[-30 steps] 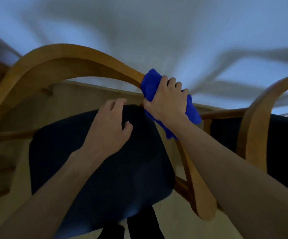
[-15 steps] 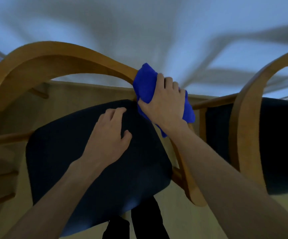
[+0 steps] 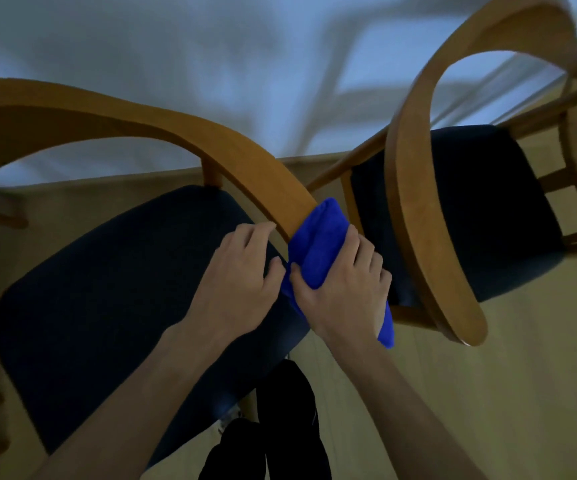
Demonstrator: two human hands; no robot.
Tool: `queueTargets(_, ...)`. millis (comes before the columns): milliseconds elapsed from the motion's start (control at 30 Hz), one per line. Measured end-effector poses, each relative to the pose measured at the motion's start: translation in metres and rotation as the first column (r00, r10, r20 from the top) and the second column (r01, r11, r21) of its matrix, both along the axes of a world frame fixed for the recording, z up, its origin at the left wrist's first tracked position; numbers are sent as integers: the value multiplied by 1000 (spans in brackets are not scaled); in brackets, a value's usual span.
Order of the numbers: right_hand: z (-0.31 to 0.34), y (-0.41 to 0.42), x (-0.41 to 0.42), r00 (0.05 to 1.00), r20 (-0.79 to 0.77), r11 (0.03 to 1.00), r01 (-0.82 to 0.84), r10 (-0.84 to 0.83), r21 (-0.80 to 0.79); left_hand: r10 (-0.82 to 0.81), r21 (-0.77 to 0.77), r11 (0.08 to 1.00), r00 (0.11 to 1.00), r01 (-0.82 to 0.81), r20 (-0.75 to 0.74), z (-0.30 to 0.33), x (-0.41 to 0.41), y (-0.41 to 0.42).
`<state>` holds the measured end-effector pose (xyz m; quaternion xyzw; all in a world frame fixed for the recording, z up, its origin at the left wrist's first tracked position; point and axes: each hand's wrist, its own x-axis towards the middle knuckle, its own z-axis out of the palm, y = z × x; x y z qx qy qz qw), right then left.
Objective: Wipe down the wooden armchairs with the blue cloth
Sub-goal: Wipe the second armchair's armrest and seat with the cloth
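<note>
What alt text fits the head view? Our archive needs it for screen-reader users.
A person's right hand grips a blue cloth wrapped round the curved wooden armrest of an armchair, while the left hand rests on its dark seat cushion. A second wooden armchair stands to the right.

Dim, bluish light filled the room, with soft, smeared chair shadows cast across the pale wall (image 3: 183,46). Motion blur softened the whole view, heaviest on the second armchair (image 3: 418,209) at upper right. Wide-angle distortion bowed the wooden arms toward the edges. The dark seat cushion (image 3: 107,289) lost nearly all detail.
</note>
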<state>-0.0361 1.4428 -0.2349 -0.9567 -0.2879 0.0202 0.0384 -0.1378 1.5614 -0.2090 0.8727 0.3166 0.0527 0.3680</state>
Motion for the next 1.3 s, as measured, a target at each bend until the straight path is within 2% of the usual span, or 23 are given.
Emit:
queueTargets(167,1,50,16,996,9,996,-85,85,30,73,-36,997,997,-73,-8,-11,-10,12)
queueTargets(367,-4,173,34,943,23,942,-332,331,55,219,-24,975,975,-220,-42,-15,-29,57)
queueTargets(467,-8,233,31,852,57,851,-523,521,38,328,4,944,942,-329,-72,-15,-39,79)
queueTargets(600,-13,306,14,634,49,635,-772,771,0,464,36,886,877,-463,-123,-15,-64,100)
queueTargets(667,-15,327,9,557,33,555,-830,830,50,499,46,866,856,-498,-138,-15,-76,103)
queueTargets(767,-18,335,9,512,40,506,-856,858,108,523,55,852,836,-521,-165,-16,-86,103)
queueTargets(900,-16,333,10,533,32,525,-841,845,132,531,39,845,830,-533,-170,-11,-85,91)
queueTargets(967,-16,325,10,572,5,566,-813,820,135,515,46,856,844,-514,-152,-6,-80,81)
queueTargets(1100,-16,267,31,724,34,719,-689,689,93,418,59,909,901,-413,-114,4,-65,59)
queueTargets(1200,-10,193,45,841,58,826,-540,539,162,323,48,946,939,-320,-116,8,-51,43)
queueTargets(1300,-4,117,43,931,10,913,-359,364,197,216,52,976,967,-210,-137,11,-38,25)
